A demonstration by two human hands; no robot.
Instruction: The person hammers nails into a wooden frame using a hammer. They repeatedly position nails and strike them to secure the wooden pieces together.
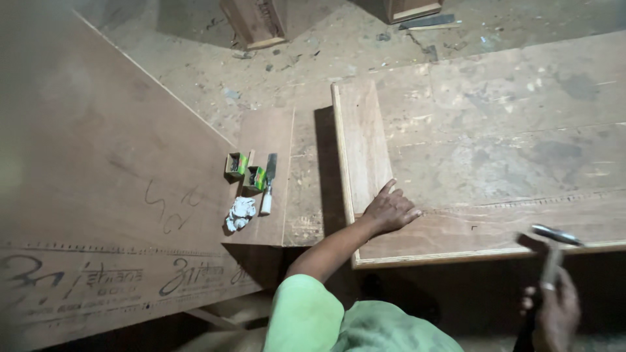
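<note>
A: Where is the left hand?

B: Just right of the frame's centre. It lies palm down on a plywood board, fingers loosely spread and pressed flat, close to the board's near left corner. It grips nothing.

A: And the right hand?

B: Lower right of the frame, below the board's near edge. Its fingers are wrapped around the handle of a hammer, whose metal head sits just over that edge. The hammer is blurred, so I cannot tell whether it touches the wood.

A: What else lies around?

B: A raised strip of wood runs along the board's left side, up toward the middle top. Left of centre, on a smaller panel, sit two small green and yellow boxes, a chisel with a pale handle just beside them, and a crumpled white rag below. A large plywood sheet with scrawled marks fills the left side, and the dusty floor shows at the top.
</note>
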